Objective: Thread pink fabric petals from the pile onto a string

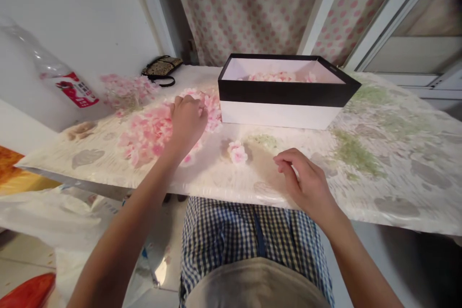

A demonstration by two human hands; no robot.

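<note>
My left hand [188, 118] is over a spread pile of pink petals [149, 132], its fingers curled down; whatever they hold, if anything, is hidden. To the right, my right hand [301, 175] hovers above the cloth near the table's front edge, thumb and fingertips brought together, and what may be between them is too small to name. Between the hands a small pale pink flower [237, 152] lies on the table. Behind it stands a white box with a black rim [281, 94], with pink flowers [272, 76] inside.
On the patterned tablecloth [252, 190], green bits [355, 154] are scattered at the right. A clear bottle with a red label [74, 87], another pink flower cluster [128, 90] and a patterned pouch [162, 66] are at the left. A dotted curtain [252, 9] hangs behind.
</note>
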